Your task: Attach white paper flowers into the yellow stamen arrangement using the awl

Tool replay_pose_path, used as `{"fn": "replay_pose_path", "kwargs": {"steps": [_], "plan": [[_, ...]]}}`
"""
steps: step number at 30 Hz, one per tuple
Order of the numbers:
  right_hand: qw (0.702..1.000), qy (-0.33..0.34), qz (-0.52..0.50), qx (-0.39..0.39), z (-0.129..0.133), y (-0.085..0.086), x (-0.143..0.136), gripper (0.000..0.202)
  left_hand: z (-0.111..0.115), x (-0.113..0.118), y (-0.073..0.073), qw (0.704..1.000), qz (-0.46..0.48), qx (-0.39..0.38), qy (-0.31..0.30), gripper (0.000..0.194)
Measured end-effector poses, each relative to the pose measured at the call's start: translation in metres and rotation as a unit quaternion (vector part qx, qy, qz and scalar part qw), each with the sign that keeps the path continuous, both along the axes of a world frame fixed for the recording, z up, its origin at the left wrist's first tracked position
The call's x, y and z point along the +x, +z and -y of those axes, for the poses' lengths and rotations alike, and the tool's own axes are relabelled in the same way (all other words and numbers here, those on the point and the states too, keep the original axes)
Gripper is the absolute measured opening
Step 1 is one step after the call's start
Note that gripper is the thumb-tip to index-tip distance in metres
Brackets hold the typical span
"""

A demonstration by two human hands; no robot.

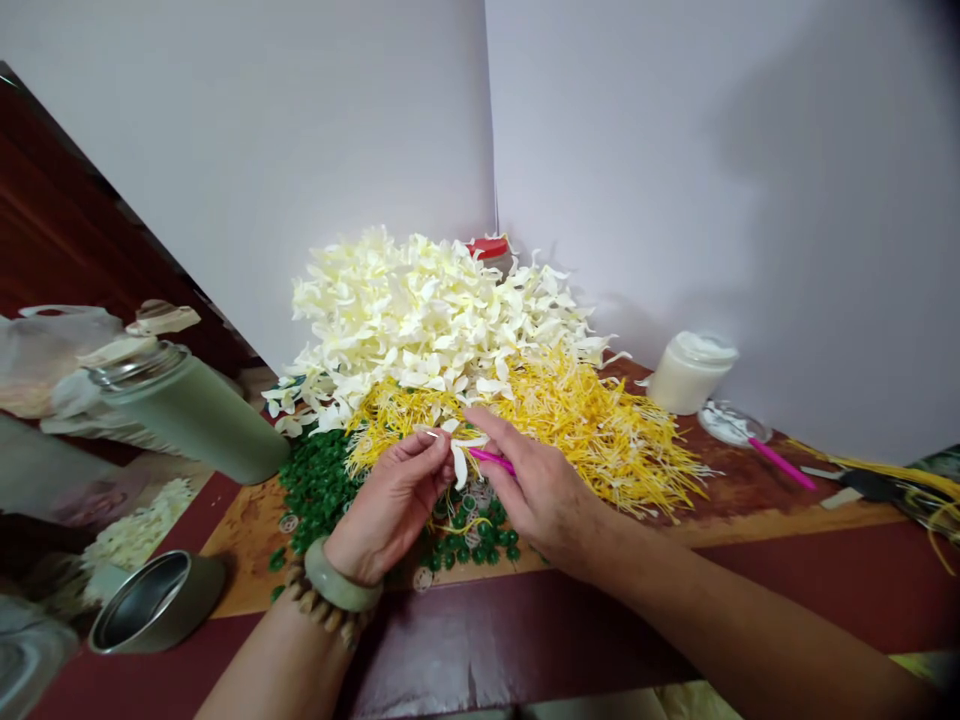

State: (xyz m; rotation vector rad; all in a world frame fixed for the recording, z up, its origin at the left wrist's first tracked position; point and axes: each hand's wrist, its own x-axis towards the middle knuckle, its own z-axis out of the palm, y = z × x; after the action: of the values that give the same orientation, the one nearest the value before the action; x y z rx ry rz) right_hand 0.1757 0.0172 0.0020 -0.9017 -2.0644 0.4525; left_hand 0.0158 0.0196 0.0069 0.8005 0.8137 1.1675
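My left hand (401, 495), wearing a pale bangle and a beaded bracelet, pinches a white artificial flower (460, 465) with long narrow petals. Closed around a thin pink stick (492, 460) is my right hand (551, 500), the stick's tip at the flower. Whether the tip touches the petals is hard to tell. Just beyond both hands lie yellow artificial stamens (600, 430) in a loose heap. Behind them rises a large pile of white artificial flowers (420, 310). Small green plastic pieces (319, 485) spread beside and below my left hand.
A green flask (202, 410) stands left, with a metal cup (161, 605) nearer me. At right are a jar of white stuff (690, 375), a small dish with white paste (727, 420), another pink stick (784, 465) and dark-handled scissors (870, 485). A red-lidded container (489, 250) stands behind the flowers.
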Motion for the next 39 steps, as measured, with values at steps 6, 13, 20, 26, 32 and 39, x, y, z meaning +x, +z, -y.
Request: {"fn": "replay_pose_path", "kwargs": {"steps": [6, 13, 20, 26, 32, 39], "plan": [[0.998, 0.030, -0.015, 0.049, -0.002, -0.005, -0.006, 0.037, 0.007, 0.009, 0.000, 1.000, -0.026, -0.002, -0.017, 0.007], [0.999, 0.016, -0.044, 0.005, -0.011, 0.005, 0.006, 0.032, 0.005, -0.035, 0.020, 0.951, -0.267, 0.026, 0.154, 0.019], [0.999, 0.029, -0.014, -0.011, -0.012, 0.002, 0.008, 0.032, 0.018, -0.068, 0.003, 0.902, -0.395, 0.014, 0.173, 0.027], [1.000, 0.009, -0.020, -0.003, -0.018, 0.001, 0.011, 0.031, 0.005, -0.036, -0.006, 0.877, -0.449, 0.106, 0.136, 0.017], [1.000, 0.009, -0.026, -0.003, -0.019, 0.002, 0.015, 0.031, -0.015, -0.017, -0.009, 0.836, -0.503, 0.127, 0.178, 0.011], [1.000, -0.001, -0.020, 0.000, -0.019, 0.009, 0.018, 0.032, -0.006, -0.031, 0.008, 0.978, -0.156, 0.034, 0.133, 0.017]]}}
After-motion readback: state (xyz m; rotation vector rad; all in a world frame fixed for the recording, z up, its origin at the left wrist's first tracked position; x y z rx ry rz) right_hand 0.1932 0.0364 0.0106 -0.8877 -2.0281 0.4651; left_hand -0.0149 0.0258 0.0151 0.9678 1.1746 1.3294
